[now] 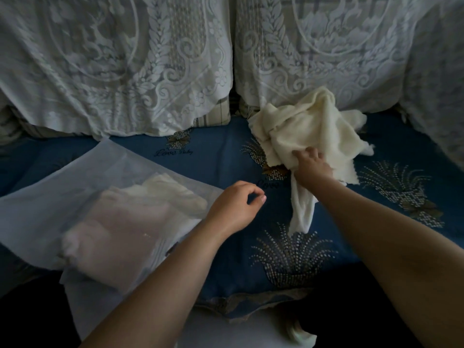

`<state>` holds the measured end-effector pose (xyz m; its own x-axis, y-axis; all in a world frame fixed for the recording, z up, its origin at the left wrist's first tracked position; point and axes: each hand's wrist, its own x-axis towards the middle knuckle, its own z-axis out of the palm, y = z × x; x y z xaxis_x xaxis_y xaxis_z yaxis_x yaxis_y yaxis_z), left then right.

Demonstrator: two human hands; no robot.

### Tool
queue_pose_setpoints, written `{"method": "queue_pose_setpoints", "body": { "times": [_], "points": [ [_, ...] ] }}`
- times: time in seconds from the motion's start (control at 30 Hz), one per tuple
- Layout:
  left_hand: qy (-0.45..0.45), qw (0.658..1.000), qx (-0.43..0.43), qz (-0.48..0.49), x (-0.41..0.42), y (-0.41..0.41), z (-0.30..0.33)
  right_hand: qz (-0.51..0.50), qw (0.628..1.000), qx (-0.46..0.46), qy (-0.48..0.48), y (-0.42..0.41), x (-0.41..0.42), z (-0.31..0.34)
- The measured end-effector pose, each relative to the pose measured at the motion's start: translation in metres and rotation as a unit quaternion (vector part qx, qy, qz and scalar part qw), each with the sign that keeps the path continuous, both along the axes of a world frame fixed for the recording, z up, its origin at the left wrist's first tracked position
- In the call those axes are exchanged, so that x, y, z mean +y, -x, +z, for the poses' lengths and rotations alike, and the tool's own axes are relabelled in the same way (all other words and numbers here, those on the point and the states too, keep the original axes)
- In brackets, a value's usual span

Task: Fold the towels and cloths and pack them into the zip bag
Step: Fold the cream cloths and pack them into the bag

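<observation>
Far left to far right: lace covers (120, 71) draped over cushions at the back, nothing to do w/ the job.

Near left: translucent zip bag (50, 187) lying flat on blue pineapple-print sheet (226, 151), mouth prob. toward centre, though can't tell for sure. Already holding folded cloths (120, 214), pale cream and pinkish, visible thru the film. Parked close so packing takes only a short reach.

Centre: left hand (233, 207) hovering just past bag's right edge, fingers loosely curled, thumb and index nearly meeting, gripping nothing. Looks poised to help w/ the next piece or lift the bag flap.

Right of centre, farther away: right hand (311, 167) closed on a fistful of the cream towel pile (306, 126), a crumpled heap against the back cushion. One strip of that fabric trailing down toward the near side under the wrist. Grip low on the heap, likely to drag one piece free for folding on open sheet between pile and bag.

Near bottom centre: another pale scrap (301, 335), partly out of view, unclear what.

Judgement: partway thru; several pieces unfolded yet.
</observation>
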<state>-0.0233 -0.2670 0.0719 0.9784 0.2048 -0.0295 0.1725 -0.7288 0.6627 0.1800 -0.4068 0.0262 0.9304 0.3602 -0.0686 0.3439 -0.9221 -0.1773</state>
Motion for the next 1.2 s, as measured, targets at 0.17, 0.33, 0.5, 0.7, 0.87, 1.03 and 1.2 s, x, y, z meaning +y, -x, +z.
{"method": "queue_pose_setpoints", "body": {
  "times": [0.17,0.33,0.5,0.7,0.87,1.03,1.2],
  "points": [
    [0.037,0.999,0.006,-0.004,0.007,0.001,0.002,0.024,0.996,-0.089,0.012,-0.015,0.008,0.016],
    [0.147,0.987,-0.014,0.070,0.003,-0.007,0.010,0.040,0.980,-0.162,-0.109,0.015,0.016,0.071],
    [0.188,0.973,-0.118,0.061,-0.018,-0.020,0.040,0.117,0.953,-0.157,-0.233,0.093,0.017,0.133],
    [0.012,0.976,-0.197,0.094,-0.014,-0.009,0.081,0.167,0.944,-0.006,-0.284,0.132,0.001,0.177],
    [0.040,0.975,-0.178,0.123,0.005,0.005,0.100,0.148,0.978,0.020,-0.146,0.119,-0.022,0.185],
    [0.272,0.921,-0.198,0.197,0.016,0.007,0.124,-0.015,0.999,-0.026,-0.016,0.086,-0.045,0.143],
    [0.259,0.937,-0.175,0.155,0.028,0.018,0.129,-0.126,0.989,-0.001,-0.072,0.069,-0.066,0.100]
  ]
}}
